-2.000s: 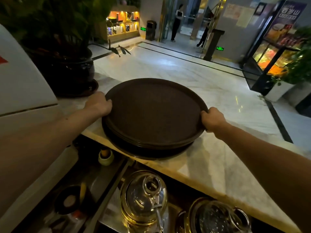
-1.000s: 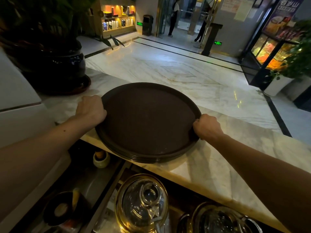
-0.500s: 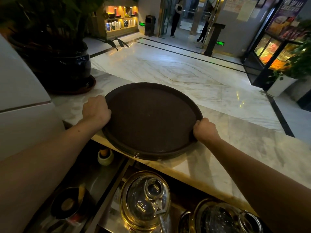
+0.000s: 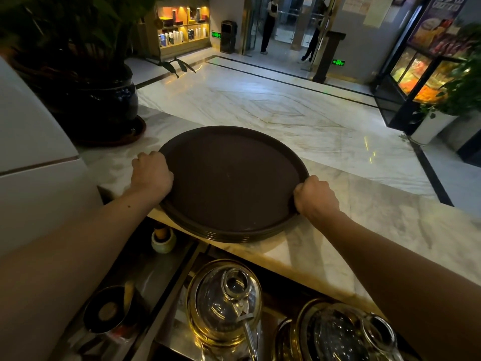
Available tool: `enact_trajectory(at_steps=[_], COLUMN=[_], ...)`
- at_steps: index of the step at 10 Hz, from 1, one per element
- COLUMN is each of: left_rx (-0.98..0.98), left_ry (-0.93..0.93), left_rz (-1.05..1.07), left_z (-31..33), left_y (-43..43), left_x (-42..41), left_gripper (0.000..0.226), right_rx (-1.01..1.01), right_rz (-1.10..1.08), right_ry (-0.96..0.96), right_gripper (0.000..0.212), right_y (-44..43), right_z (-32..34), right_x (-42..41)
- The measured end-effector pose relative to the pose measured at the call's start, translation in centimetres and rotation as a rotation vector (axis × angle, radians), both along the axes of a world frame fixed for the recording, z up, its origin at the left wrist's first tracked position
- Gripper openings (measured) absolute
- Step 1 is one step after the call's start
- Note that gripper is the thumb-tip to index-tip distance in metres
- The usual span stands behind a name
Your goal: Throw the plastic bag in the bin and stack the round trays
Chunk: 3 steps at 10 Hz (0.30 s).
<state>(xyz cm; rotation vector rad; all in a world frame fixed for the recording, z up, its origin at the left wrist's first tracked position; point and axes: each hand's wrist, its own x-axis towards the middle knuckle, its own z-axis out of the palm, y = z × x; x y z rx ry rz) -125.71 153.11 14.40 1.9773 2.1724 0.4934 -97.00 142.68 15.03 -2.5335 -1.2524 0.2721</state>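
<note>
Head view: stacked trays (image 4: 229, 183) flat on marble counter (image 4: 364, 204), near edge overhanging slightly. Left hand (image 4: 152, 174) clamped on left rim, right hand (image 4: 315, 198) clamped on right rim. Teapots (image 4: 225, 300) below.

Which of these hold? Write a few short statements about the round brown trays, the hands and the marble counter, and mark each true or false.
1. Both hands grip the stack of round dark brown trays, the left hand on its left rim, the right hand on its right rim. True.
2. The stack sits on the white marble counter. True.
3. A plastic bag lies on the top tray. False: the top tray is bare.
4. The large dark glazed plant pot stands to the right of the trays. False: it stands to their left.
5. The glass teapot with a gold rim sits on the top tray. False: it sits below the counter's near edge.
</note>
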Motion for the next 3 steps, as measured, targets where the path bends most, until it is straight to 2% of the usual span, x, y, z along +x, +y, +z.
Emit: enact_trajectory(at_steps=[1,2,3], left_rx=[-0.111,-0.135,0.019], left_ry=[-0.011,0.024,0.179], left_rz=[-0.053,-0.129,-0.250], left_z=[1.0,1.6,2.1], left_y=[-1.0,-2.3,-4.8], left_x=[-0.2,-0.6,-0.9], left_gripper=[0.042,0.051,0.053], right_rx=[-0.038,-0.097,-0.149], right_rz=[0.077,0.114,0.219], right_ry=[-0.027,-0.026,-0.163], right_gripper=[0.025,0.026,0.035], right_y=[-1.0,-2.4,-5.0], right_z=[0.9,1.8,3.0], right_x=[-0.1,-0.7,-1.4])
